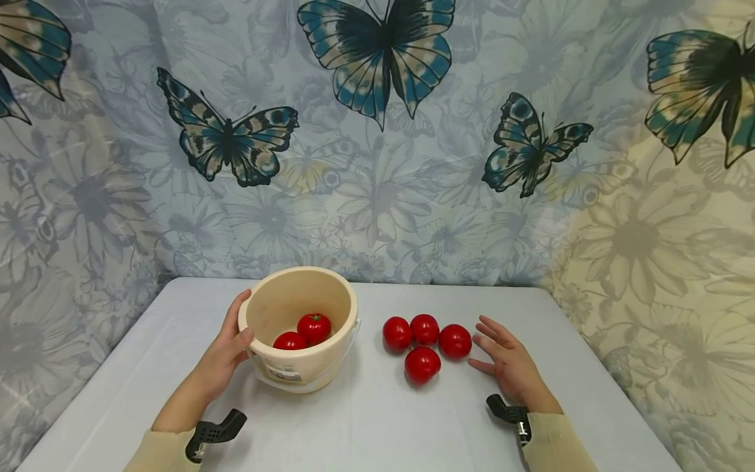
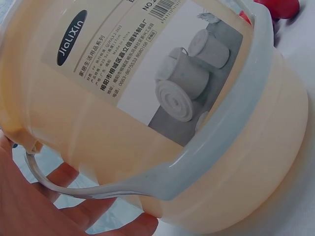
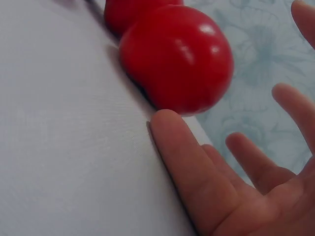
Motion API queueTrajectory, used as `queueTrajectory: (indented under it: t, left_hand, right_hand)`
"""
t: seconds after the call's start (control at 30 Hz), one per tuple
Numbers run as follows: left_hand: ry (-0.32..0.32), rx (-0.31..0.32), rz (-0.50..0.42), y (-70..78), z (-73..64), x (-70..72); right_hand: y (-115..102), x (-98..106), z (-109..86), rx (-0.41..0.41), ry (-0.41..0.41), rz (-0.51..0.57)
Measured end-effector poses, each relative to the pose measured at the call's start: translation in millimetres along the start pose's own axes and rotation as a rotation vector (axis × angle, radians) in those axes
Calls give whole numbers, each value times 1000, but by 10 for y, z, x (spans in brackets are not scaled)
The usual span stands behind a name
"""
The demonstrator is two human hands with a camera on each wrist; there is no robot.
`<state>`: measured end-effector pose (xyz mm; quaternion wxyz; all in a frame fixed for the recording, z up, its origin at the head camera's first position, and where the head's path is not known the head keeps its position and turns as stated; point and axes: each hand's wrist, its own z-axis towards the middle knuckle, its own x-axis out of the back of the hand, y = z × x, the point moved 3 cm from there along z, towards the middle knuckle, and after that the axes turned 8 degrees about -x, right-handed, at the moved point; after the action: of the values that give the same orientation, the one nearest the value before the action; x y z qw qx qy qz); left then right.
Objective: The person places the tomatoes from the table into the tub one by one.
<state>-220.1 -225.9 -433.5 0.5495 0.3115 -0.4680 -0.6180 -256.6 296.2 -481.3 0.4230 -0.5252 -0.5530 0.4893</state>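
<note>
My left hand (image 1: 219, 359) holds the left side of a cream plastic bucket (image 1: 301, 360), thumb near the rim and fingers along the outer wall. Two red tomatoes (image 1: 314, 328) lie inside, one with a green stem mark on top. The left wrist view shows the bucket's printed label (image 2: 172, 73) and its pale handle (image 2: 221, 132) hanging across the wall. To the right of the tomato group, my right hand (image 1: 514, 370) is spread with nothing in it. Its fingertips are right beside the nearest tomato (image 3: 179, 59).
Several loose tomatoes (image 1: 422, 365) sit close together on the white-covered table (image 1: 377, 426), right of the bucket. Behind the table's far edge hangs a cloth backdrop (image 1: 383, 196) with butterflies and flowers. Each wrist wears a black camera mount (image 1: 218, 429).
</note>
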Motion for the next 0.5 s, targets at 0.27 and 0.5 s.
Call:
queueTrajectory:
  t: [0.27, 0.5]
  left_hand:
    - [2, -9, -3, 12, -2, -8]
    - [4, -5, 3, 7, 7, -8]
  right_hand:
    - [-6, -130, 12, 19, -24, -52]
    - [29, -244, 30, 12, -4, -102]
